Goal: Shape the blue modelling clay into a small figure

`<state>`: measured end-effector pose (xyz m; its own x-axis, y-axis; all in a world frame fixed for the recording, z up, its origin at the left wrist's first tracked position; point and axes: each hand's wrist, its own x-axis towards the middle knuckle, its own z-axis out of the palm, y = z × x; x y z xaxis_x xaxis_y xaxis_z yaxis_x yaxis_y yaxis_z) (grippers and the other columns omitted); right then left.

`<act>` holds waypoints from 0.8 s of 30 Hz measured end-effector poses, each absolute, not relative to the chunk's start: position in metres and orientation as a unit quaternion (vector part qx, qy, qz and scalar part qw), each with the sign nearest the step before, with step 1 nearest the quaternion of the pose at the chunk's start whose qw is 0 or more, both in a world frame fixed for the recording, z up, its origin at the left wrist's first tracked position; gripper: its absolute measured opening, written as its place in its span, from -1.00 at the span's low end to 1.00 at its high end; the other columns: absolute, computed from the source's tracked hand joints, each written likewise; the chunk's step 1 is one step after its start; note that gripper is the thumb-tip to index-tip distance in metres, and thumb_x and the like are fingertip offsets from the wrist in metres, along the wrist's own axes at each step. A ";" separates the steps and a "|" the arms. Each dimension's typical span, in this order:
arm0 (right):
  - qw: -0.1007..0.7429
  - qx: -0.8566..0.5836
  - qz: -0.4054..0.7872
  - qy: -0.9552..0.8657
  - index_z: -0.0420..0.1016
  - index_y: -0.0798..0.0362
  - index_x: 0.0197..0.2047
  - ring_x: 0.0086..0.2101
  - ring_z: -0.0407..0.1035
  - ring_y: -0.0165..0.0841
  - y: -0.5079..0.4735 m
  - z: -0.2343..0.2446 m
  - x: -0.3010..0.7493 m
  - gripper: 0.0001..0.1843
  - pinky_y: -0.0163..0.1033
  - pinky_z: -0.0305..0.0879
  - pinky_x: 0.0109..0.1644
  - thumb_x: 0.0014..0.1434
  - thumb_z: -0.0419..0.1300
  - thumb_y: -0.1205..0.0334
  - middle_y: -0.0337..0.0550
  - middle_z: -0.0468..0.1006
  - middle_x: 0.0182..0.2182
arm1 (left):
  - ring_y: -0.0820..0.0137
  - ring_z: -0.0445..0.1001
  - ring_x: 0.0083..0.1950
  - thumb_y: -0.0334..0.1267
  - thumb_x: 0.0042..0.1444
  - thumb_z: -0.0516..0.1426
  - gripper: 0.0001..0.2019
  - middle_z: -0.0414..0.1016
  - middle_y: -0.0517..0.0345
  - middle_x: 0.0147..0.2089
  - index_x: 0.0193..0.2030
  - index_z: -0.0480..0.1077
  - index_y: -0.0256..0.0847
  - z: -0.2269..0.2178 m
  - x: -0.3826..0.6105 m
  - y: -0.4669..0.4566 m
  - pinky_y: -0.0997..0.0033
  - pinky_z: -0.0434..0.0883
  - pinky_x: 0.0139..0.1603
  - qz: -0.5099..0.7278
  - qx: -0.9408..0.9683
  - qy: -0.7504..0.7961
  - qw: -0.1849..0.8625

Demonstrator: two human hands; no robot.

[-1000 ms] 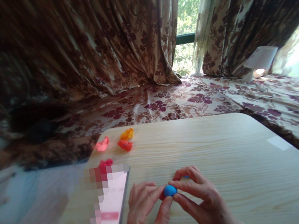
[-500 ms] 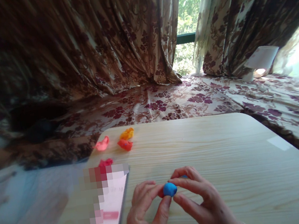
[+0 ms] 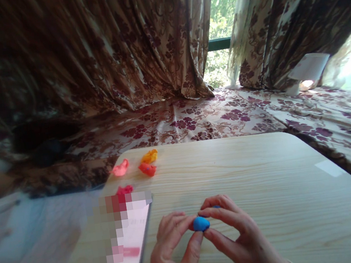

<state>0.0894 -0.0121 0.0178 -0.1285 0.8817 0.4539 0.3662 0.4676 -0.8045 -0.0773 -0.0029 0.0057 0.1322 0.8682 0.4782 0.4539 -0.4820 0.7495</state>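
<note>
Both my hands meet over the table around a small blue lump [image 3: 201, 223] that looks like soft modelling clay. My left hand [image 3: 175, 249] pinches its left side between thumb and fingers. On the other side, the thumb and index finger of my right hand [image 3: 234, 227] press against it. The lump is rounded and fairly smooth, with a darker patch low on its right. A second bit of blue [image 3: 216, 206] peeks out between my right fingers; most of it is hidden.
A phone [image 3: 135, 241], partly blurred out, lies left of my hands on the wooden table [image 3: 232, 162]. Beyond it are crumpled pink [image 3: 121, 168], orange [image 3: 150, 156], red [image 3: 147, 169] and crimson [image 3: 124, 190] pieces. A white lamp [image 3: 310, 67] stands at the back right.
The blue lump has turned slightly between my fingertips, and its dark patch shows less. My hands stay almost in place.
</note>
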 end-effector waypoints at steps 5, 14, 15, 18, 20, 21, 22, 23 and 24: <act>0.474 -0.445 0.234 -0.723 0.46 -0.05 -0.13 -0.19 0.35 -0.31 -0.011 0.022 0.090 -0.79 -0.20 0.34 -0.10 0.15 0.19 0.37 -0.13 0.43 -0.23 | 0.31 0.52 -0.08 -0.28 0.03 0.19 -0.72 0.57 0.12 -0.14 -0.07 0.46 -0.05 0.008 -0.080 -0.003 0.27 0.49 -0.03 0.433 0.754 0.455 0.193; 0.455 -0.436 0.193 -0.752 0.39 -0.06 -0.03 -0.15 0.33 -0.28 -0.012 0.024 0.094 -0.67 -0.17 0.34 -0.10 0.13 0.19 0.39 -0.11 0.44 -0.19 | 0.31 0.53 -0.06 -0.25 0.04 0.19 -0.76 0.58 0.21 -0.12 -0.11 0.46 0.02 0.010 -0.082 -0.007 0.14 0.36 0.15 0.439 0.751 0.465 0.167; 0.450 -0.435 0.200 -0.754 0.40 -0.06 -0.03 -0.15 0.33 -0.28 -0.012 0.025 0.094 -0.67 -0.17 0.34 -0.10 0.13 0.19 0.39 -0.12 0.44 -0.19 | 0.31 0.53 -0.06 -0.25 0.04 0.19 -0.76 0.58 0.22 -0.12 -0.11 0.46 0.02 0.011 -0.081 -0.008 0.14 0.35 0.16 0.441 0.746 0.467 0.173; 0.428 -0.435 0.208 -0.764 0.42 -0.07 -0.05 -0.18 0.34 -0.29 -0.012 0.028 0.095 -0.70 -0.16 0.34 -0.11 0.14 0.19 0.37 -0.14 0.45 -0.22 | 0.32 0.54 -0.09 -0.29 0.04 0.18 -0.71 0.59 0.21 -0.14 -0.06 0.45 0.02 0.015 -0.082 -0.008 0.16 0.35 0.16 0.426 0.765 0.455 0.163; 0.425 -0.436 0.195 -0.769 0.42 -0.06 -0.05 -0.20 0.34 -0.29 -0.011 0.029 0.094 -0.72 -0.16 0.34 -0.13 0.16 0.19 0.34 -0.13 0.46 -0.24 | 0.34 0.55 -0.12 -0.35 0.02 0.18 -0.65 0.59 0.21 -0.15 -0.03 0.43 0.01 0.017 -0.084 -0.007 0.16 0.32 0.18 0.412 0.788 0.438 0.132; 0.426 -0.436 0.185 -0.771 0.42 -0.06 -0.05 -0.21 0.34 -0.29 -0.011 0.030 0.094 -0.73 -0.16 0.34 -0.14 0.16 0.19 0.34 -0.13 0.47 -0.25 | 0.34 0.55 -0.12 -0.37 0.01 0.18 -0.63 0.60 0.21 -0.16 -0.01 0.42 0.01 0.017 -0.086 -0.007 0.15 0.30 0.19 0.409 0.796 0.431 0.116; 0.427 -0.436 0.174 -0.773 0.42 -0.06 -0.05 -0.22 0.35 -0.28 -0.011 0.030 0.094 -0.74 -0.16 0.34 -0.15 0.17 0.18 0.34 -0.12 0.47 -0.26 | 0.34 0.54 -0.12 -0.38 0.01 0.18 -0.62 0.59 0.21 -0.16 -0.01 0.41 0.01 0.017 -0.087 -0.006 0.14 0.28 0.21 0.407 0.801 0.427 0.101; 0.431 -0.434 0.162 -0.774 0.42 -0.05 -0.05 -0.22 0.34 -0.28 -0.010 0.030 0.093 -0.74 -0.16 0.34 -0.15 0.17 0.18 0.34 -0.12 0.47 -0.26 | 0.34 0.53 -0.11 -0.38 0.01 0.18 -0.62 0.59 0.20 -0.15 0.00 0.41 0.01 0.017 -0.088 -0.006 0.14 0.25 0.22 0.408 0.803 0.425 0.089; 0.435 -0.433 0.151 -0.775 0.42 -0.05 -0.06 -0.22 0.34 -0.28 -0.010 0.029 0.093 -0.74 -0.16 0.33 -0.15 0.17 0.17 0.35 -0.12 0.48 -0.26 | 0.34 0.53 -0.10 -0.38 0.01 0.18 -0.62 0.59 0.20 -0.14 0.00 0.40 0.01 0.016 -0.088 -0.007 0.14 0.23 0.24 0.407 0.805 0.424 0.082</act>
